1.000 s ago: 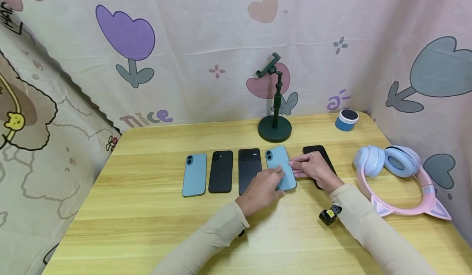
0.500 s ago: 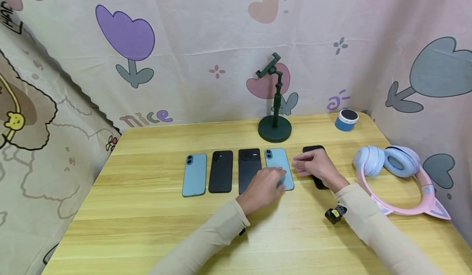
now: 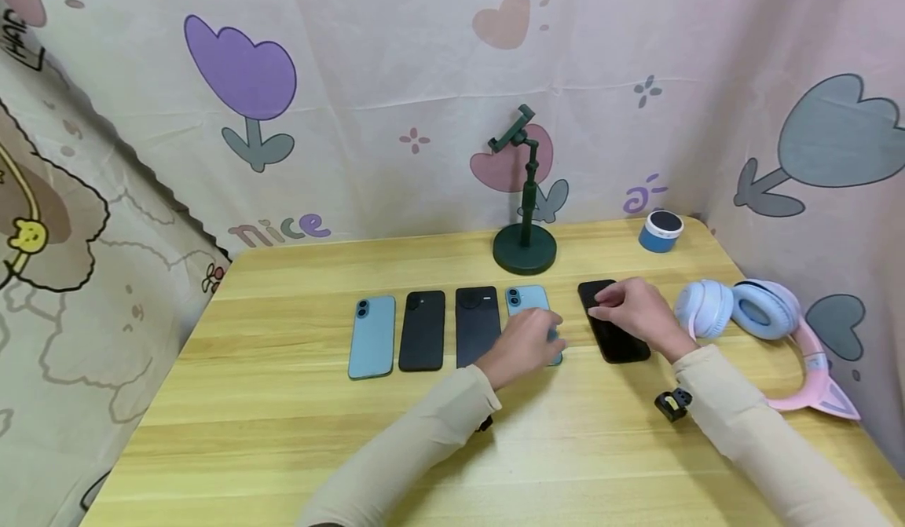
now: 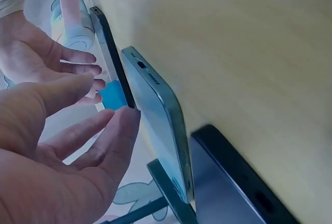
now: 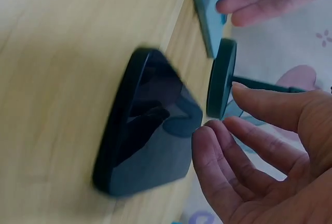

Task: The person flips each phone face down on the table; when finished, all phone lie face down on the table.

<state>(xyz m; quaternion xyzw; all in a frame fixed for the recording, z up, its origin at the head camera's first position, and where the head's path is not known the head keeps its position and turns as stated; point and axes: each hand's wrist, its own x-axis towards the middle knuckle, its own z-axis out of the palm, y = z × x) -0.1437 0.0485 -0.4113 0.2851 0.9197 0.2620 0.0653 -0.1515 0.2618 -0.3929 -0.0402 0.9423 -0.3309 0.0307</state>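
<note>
My left hand (image 3: pixel 522 346) hovers over a light-blue phone (image 3: pixel 532 299), its fingers loosely bent with nothing between them. In the left wrist view a gap shows between thumb and fingers, beside that phone. My right hand (image 3: pixel 639 315) is above the far end of a black phone (image 3: pixel 622 344) lying tilted, glossy screen up. The right wrist view has the thumb apart from the fingers and nothing held. To the left lie a large black phone (image 3: pixel 475 327), another black phone (image 3: pixel 422 340) and a second light-blue phone (image 3: pixel 371 348), backs up in a row.
A dark green phone stand (image 3: pixel 525 250) rises behind the row. A blue and white round speaker (image 3: pixel 661 232) sits at the back right corner. Pink and blue cat-ear headphones (image 3: pixel 815 370) lie at the right. A patterned curtain (image 3: pixel 396 56) hangs behind the wooden table (image 3: pixel 269 433).
The light-blue phone beneath my left hand has straightened and moved slightly left. My right hand has left its edge and moved right, over the black phone; the left hand has shifted slightly right.
</note>
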